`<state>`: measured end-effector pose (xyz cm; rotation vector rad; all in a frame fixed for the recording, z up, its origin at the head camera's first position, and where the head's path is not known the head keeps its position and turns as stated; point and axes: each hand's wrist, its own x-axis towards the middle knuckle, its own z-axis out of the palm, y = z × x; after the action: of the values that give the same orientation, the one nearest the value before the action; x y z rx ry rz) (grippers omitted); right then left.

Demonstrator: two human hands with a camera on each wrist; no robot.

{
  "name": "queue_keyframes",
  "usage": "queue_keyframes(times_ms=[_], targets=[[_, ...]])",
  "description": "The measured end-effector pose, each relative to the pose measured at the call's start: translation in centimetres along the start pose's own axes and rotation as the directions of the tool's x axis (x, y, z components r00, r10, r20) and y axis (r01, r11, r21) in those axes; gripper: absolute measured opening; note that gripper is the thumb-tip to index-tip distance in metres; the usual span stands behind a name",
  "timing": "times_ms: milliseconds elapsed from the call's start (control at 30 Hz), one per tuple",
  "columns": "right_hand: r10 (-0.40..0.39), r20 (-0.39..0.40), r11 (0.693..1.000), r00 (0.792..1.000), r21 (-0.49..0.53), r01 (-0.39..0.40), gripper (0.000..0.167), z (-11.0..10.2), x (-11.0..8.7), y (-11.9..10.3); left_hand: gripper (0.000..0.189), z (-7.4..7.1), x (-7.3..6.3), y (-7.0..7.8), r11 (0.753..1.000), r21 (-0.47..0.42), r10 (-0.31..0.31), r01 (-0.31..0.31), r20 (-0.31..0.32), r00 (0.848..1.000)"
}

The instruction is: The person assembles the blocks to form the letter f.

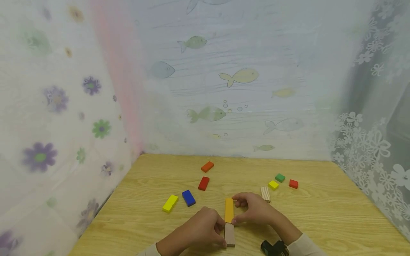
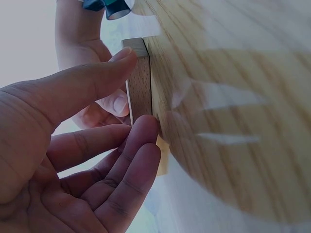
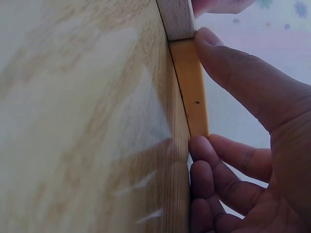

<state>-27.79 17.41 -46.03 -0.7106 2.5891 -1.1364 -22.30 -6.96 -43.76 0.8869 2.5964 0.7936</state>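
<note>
The left hand (image 1: pixel 205 227) pinches a grainy brown block (image 1: pixel 229 234), the right hand (image 1: pixel 254 209) a dark-specked orange block (image 1: pixel 229 210).

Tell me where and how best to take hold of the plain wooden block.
Likely best pinched mid-length across its long sides, from above: the plain wooden block lies flat, and its far end meets the orange block, leaving little finger room.

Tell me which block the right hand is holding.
The yellow-orange block, end to end with the plain wooden block; the right hand grips no other.
</note>
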Motion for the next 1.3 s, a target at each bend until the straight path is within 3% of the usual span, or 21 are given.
queue_keyframes(times_ms=[667,1300], targets=[[-0.007,-0.005,1.0,1.0,-0.025,0.007,0.071,0.02,0.15,0.49,0.038,-0.06,0.2,-0.12,0.999,0.014,0.034,-0.034,-0.001,0.999],[-0.015,-0.005,1.0,1.0,-0.025,0.015,0.071,0.02,0.1,0.41,0.035,-0.02,0.2,-0.07,1.0,0.018,0.015,-0.015,-0.003,1.0]])
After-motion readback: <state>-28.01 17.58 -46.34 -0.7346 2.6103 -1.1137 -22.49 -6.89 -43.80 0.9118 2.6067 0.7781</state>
